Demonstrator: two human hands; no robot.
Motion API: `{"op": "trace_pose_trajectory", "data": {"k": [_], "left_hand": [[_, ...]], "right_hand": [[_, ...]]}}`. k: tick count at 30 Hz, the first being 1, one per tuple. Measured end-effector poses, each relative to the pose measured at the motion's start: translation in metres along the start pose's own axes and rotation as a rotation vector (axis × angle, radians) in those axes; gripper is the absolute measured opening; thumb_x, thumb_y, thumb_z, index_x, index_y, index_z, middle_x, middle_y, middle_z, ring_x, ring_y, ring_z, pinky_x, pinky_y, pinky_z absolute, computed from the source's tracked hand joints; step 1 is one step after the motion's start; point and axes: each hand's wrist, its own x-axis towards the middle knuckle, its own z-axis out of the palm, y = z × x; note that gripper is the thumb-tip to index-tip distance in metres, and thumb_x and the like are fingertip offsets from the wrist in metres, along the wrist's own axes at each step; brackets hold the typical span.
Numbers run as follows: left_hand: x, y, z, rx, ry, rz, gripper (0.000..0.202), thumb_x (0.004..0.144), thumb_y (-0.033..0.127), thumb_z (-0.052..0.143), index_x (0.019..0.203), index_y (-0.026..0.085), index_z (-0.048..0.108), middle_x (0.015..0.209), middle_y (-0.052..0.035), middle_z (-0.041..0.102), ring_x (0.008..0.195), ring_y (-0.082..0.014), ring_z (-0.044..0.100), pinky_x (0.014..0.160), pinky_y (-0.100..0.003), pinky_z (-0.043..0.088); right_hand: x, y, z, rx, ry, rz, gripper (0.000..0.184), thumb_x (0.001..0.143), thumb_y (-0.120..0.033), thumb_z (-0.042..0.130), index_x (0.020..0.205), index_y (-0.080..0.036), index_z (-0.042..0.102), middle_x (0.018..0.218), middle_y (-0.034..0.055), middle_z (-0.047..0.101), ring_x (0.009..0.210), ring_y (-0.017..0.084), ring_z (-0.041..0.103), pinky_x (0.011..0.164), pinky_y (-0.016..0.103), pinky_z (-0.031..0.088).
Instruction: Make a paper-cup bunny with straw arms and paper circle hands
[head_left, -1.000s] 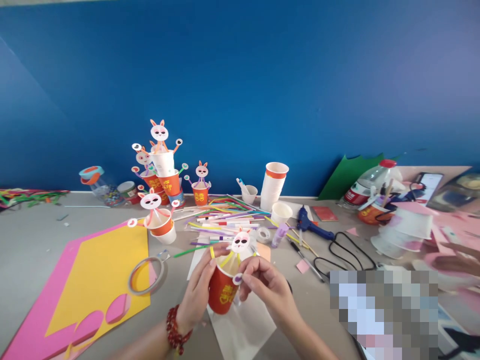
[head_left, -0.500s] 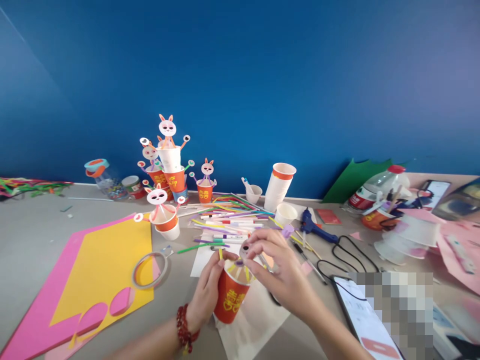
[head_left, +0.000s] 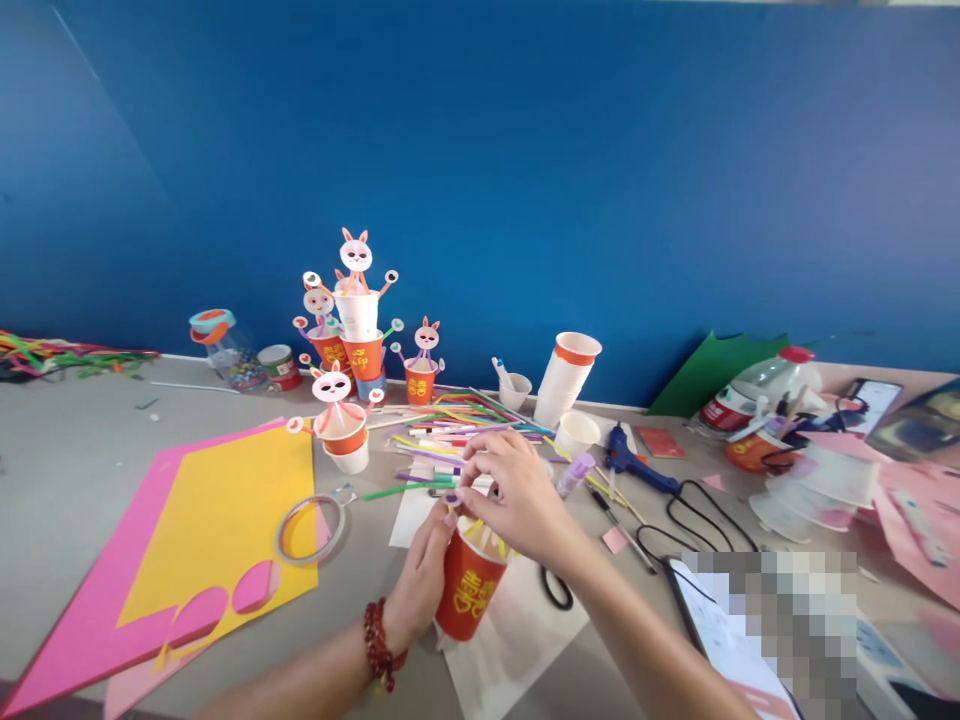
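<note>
My left hand (head_left: pixel 421 580) is wrapped round a red paper cup (head_left: pixel 472 590) with yellow printed characters, held upright and slightly tilted. Yellow strips (head_left: pixel 501 545) lean at the cup's mouth; its inside is mostly hidden by my right hand (head_left: pixel 517 500). With thumb and fingertips, my right hand pinches a small pale round disc (head_left: pixel 452 499) at the left rim, close to my left thumb. Beneath the cup lies a white paper sheet (head_left: pixel 517 640). Finished-looking rabbit-faced cups, such as the nearest rabbit cup (head_left: pixel 343 430), stand at the back left.
A tape roll (head_left: pixel 283 545) lies on yellow card (head_left: pixel 225 510) at left. Behind my hands are scattered markers and pipe cleaners (head_left: pixel 457 410). To the right are a blue glue gun (head_left: pixel 634 465) with a black cord, a purple-capped glue stick (head_left: pixel 576 474), a phone (head_left: pixel 720 630) and stacked cups (head_left: pixel 570 375).
My right hand has moved left across the cup's mouth to its left rim, bringing its fingertips beside my left thumb. The view has shifted slightly; my left hand still holds the cup.
</note>
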Motion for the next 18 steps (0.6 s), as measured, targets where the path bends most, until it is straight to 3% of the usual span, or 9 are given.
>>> {"op": "trace_pose_trajectory", "data": {"k": [5,11,18], "left_hand": [[-0.001,0.006,0.001,-0.014,0.004,0.012,0.048,0.094,0.047,0.047,0.130,0.018,0.058,0.140,-0.0097,0.056,0.140,-0.0277,0.039,0.116,-0.041,0.031],[-0.002,0.011,0.001,0.024,0.003,0.033,0.047,0.092,0.049,0.048,0.123,0.017,0.062,0.137,-0.0091,0.059,0.142,-0.0280,0.036,0.113,-0.040,0.037],[-0.002,0.012,0.001,0.057,0.063,0.003,0.051,0.087,0.055,0.051,0.118,0.016,0.064,0.138,-0.0115,0.058,0.133,-0.0295,0.048,0.110,-0.040,0.041]], "right_hand": [[0.001,0.001,0.006,-0.049,0.036,0.019,0.013,0.077,-0.010,0.067,0.069,-0.021,0.064,0.100,0.0031,0.067,0.102,0.026,0.053,0.095,0.045,0.038],[0.000,0.000,0.010,-0.013,0.069,0.035,0.014,0.077,-0.012,0.070,0.069,-0.021,0.063,0.099,0.0021,0.068,0.103,0.024,0.054,0.098,0.044,0.036],[-0.001,0.001,0.015,-0.037,0.091,0.037,0.013,0.078,-0.014,0.069,0.069,-0.021,0.064,0.099,0.0024,0.069,0.102,0.024,0.055,0.098,0.044,0.035]]}}
